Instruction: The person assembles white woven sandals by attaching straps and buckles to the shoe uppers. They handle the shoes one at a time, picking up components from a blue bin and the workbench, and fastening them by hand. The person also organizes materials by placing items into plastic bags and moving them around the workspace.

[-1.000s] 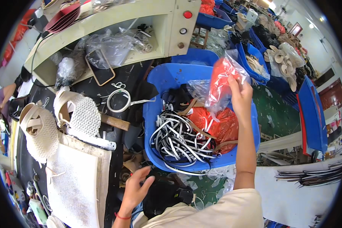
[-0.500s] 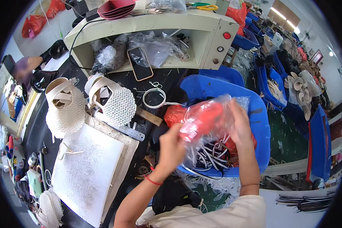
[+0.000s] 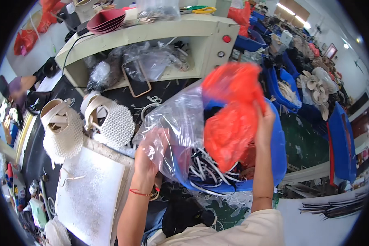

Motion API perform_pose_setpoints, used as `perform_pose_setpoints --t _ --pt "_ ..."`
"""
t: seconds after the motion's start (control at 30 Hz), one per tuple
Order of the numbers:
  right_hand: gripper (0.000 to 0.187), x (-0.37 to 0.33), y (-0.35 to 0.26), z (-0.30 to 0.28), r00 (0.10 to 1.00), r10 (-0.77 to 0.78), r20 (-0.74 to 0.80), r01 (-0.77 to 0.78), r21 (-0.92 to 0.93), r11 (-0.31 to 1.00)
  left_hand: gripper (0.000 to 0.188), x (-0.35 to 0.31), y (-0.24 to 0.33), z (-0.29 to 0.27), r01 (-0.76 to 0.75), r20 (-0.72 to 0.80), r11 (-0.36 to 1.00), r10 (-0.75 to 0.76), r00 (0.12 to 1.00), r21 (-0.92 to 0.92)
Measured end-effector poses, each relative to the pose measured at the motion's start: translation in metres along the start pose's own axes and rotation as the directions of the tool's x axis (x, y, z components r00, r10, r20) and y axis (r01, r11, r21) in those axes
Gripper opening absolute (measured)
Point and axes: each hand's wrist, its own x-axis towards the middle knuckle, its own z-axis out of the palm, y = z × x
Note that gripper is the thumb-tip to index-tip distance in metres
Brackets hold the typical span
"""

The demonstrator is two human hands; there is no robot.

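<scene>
My left hand (image 3: 148, 155) is closed on a clear plastic bag (image 3: 178, 117), which spreads up and to the right from my fingers. In my right hand (image 3: 265, 125) is a crumpled red plastic bag (image 3: 230, 133), gripped at its right side; its upper part is blurred by motion. The two bags overlap, and I cannot tell whether they are apart. Both are over a blue bin (image 3: 278, 153). Black and white cords (image 3: 207, 166) lie inside the bin, below the red bag.
Left on the black table stand two woven cream shoes (image 3: 63, 135), beside a speckled white board (image 3: 88, 192). A phone (image 3: 136, 80) leans at the beige machine housing (image 3: 151, 30), which holds clear plastic. More blue bins (image 3: 285, 92) stand at far right. Another person sits at far left.
My hands have moved apart. The red bag, earlier seen within or behind the clear plastic, is now at my right hand, while the clear bag stretches out from my left.
</scene>
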Motion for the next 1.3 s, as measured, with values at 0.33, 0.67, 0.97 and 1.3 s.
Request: perform_pose_setpoints --t 0.33,0.67,0.97,1.3 --pt "0.015 -0.004 -0.057 -0.025 0.888 -0.345 0.304 0.455 -0.473 0.755 0.074 -0.019 -0.062 0.045 -0.301 0.349 0.436 -0.033 0.937 0.848" --pt "0.016 -0.05 -0.045 0.078 0.525 -0.44 0.729 0.717 -0.1 0.69 0.044 -0.071 0.06 0.064 -0.238 0.243 0.788 0.117 0.963 0.568" --pt "0.028 -0.022 0.017 0.047 0.659 0.251 0.709 -0.24 -0.119 0.964 0.018 -0.049 0.09 0.009 -0.357 0.095 0.481 0.486 0.869 0.801" --pt "0.021 -0.019 0.034 0.053 0.748 0.243 0.618 0.237 -0.59 0.772 0.016 -0.039 0.017 0.038 -0.349 0.465 -0.339 0.372 0.803 0.874"
